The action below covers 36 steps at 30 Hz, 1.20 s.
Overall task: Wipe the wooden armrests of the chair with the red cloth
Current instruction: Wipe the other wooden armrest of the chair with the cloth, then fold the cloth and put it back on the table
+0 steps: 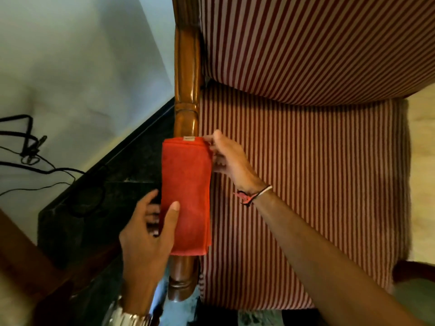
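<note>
Hands worked at a folded red cloth draped over the wooden armrest of a chair, seen from above. The armrest ran from twelve o'clock down to six o'clock, left of centre, and the cloth covered its middle stretch, leaving polished wood bare above and at the rounded end below. The left hand, at seven o'clock, lay against the cloth's left edge with its thumb on top and its fingers spread along the side. The right hand, near the centre, pinched the cloth's upper right corner between thumb and fingertips; a string bracelet circled that wrist. Striped upholstery, red and pale, covered the seat cushion at three o'clock. Black cables lay at nine o'clock.
</note>
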Available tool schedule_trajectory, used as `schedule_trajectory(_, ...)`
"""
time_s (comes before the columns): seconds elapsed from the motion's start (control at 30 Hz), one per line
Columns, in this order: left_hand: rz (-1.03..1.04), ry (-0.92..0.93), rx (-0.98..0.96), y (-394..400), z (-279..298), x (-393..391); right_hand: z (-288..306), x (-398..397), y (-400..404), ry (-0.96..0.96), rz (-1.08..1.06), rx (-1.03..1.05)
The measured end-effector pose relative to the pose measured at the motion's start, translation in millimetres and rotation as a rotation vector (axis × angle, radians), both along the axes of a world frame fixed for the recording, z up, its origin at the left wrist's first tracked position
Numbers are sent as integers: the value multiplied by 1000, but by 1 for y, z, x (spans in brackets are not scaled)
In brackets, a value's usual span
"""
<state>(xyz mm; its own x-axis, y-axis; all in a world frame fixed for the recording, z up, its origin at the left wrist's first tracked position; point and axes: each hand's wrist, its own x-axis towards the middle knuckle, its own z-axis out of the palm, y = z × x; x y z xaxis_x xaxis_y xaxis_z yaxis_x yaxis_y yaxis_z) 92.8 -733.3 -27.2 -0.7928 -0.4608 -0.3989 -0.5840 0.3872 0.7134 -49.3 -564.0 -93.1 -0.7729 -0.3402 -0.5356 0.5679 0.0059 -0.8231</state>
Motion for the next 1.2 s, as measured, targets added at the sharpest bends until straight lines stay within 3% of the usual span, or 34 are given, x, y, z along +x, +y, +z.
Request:
schedule_trajectory(0.07, 15, -46, 77, -1, 5, 8, 5, -2, 1, 34, 138, 42)
schedule_trajectory(0.23, 26, -2, 6, 9, 18, 10, 20, 0, 12, 68, 153, 20)
schedule_trajectory(0.4, 6, 49, 26, 54, 33, 7, 45, 0, 49, -10, 48, -6)
schedule_trajectory(0.57, -19, 86, 124, 136, 39, 8, 62, 12, 126, 116, -71, 14)
schedule_trajectory(0.87, -88, 130, 282, 390, 48, 13, 109, 38, 393, 310, -174, 185)
schedule_trajectory(1.1, -190, 62, 482, 582, 56, 13, 124, 45, 588, 323, -203, 348)
schedule_trajectory(1.2, -250, -10, 446, 641, 48, 9, 114, 44, 647, 300, -211, 388)
